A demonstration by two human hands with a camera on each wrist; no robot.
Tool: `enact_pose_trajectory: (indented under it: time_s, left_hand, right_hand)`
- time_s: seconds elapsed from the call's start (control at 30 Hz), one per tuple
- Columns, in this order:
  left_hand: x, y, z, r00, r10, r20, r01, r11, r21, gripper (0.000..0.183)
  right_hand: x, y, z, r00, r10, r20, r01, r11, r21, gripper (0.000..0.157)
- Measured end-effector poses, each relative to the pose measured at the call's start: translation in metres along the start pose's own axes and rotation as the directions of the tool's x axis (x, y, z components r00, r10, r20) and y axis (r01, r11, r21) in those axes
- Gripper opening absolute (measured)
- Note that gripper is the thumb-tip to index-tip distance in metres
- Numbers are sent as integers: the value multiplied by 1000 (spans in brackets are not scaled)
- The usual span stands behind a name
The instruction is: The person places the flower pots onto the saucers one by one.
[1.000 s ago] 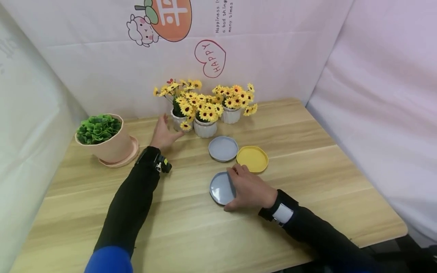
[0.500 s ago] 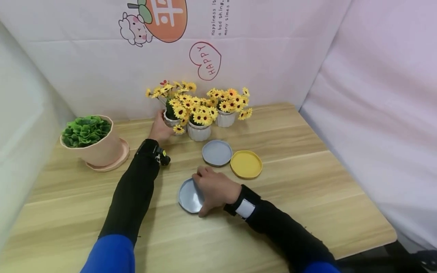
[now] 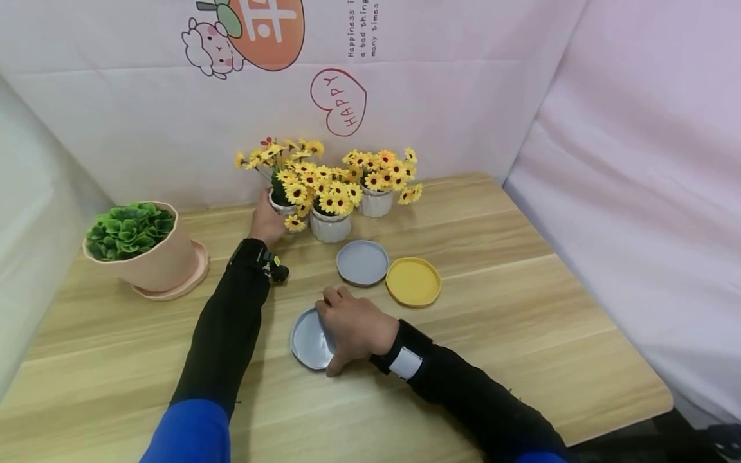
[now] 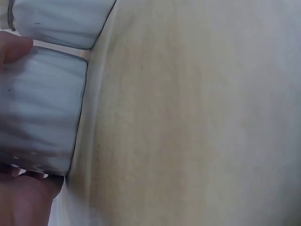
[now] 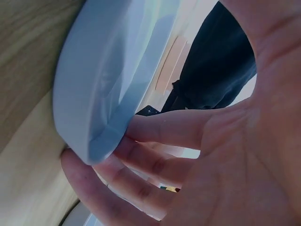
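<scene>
My left hand (image 3: 267, 222) grips the leftmost white flowerpot (image 4: 40, 110) of yellow daisies (image 3: 283, 167), its thumb and fingers on opposite sides of the pot. That pot stands on the table at the back, close to a second white daisy pot (image 3: 330, 226). Nearer the front, my right hand (image 3: 359, 326) holds a shallow grey-blue saucer (image 3: 309, 339) by its right side. In the right wrist view, the fingers (image 5: 134, 179) curl against the saucer's rim (image 5: 89, 103); the palm covers part of that view.
A third daisy pot (image 3: 376, 202) stands at the back right. Another grey-blue saucer (image 3: 362, 263) lies beside a yellow saucer (image 3: 413, 282) mid-table. At left, a pink pot (image 3: 156, 260) with green leaves sits on a pink saucer (image 3: 199, 263). A white cloth backs the wooden table (image 3: 521, 334).
My right hand has moved left with the grey-blue saucer, away from the other two saucers. My left hand has closed in on the leftmost flowerpot and grips it. The head view has shifted slightly.
</scene>
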State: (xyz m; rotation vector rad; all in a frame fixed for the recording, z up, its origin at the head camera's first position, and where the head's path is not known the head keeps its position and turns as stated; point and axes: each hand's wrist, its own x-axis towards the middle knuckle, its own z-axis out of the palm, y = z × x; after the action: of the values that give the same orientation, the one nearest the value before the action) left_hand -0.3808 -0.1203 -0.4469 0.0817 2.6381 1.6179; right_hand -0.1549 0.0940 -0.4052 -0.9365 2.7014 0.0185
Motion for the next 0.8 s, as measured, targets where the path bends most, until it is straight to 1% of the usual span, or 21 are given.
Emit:
enact_pose_trajectory:
  time_s: [0.1, 0.27, 0.4, 0.6, 0.67, 0.8]
  left_hand:
    - [0, 1, 0, 1000, -3, 1, 3, 1000, -16, 80]
    - [-3, 3, -2, 1000, -15, 1, 15, 1000, -27, 90]
    - [-6, 0, -6, 1000, -30, 5, 31, 999, -19, 89]
    - [-10, -4, -11, 1000, -9, 1, 9, 999, -42, 92]
    - [-12, -5, -12, 1000, -3, -2, 3, 998, -67, 93]
    - [-18, -7, -15, 1000, 2, -7, -2, 998, -58, 95]
  right_hand:
    - [-1, 0, -1, 1000, 0, 0, 0, 1000, -5, 105]
    - [-1, 1, -2, 1000, -8, 1, 8, 1000, 2, 104]
    - [0, -1, -3, 1000, -4, 13, 4, 1000, 5, 104]
    - [2, -1, -5, 999, 14, 29, -14, 1000, 9, 105]
    - [2, -1, -5, 999, 17, 36, -18, 1000, 16, 105]
    - [3, -2, -4, 999, 22, 44, -23, 999, 28, 104]
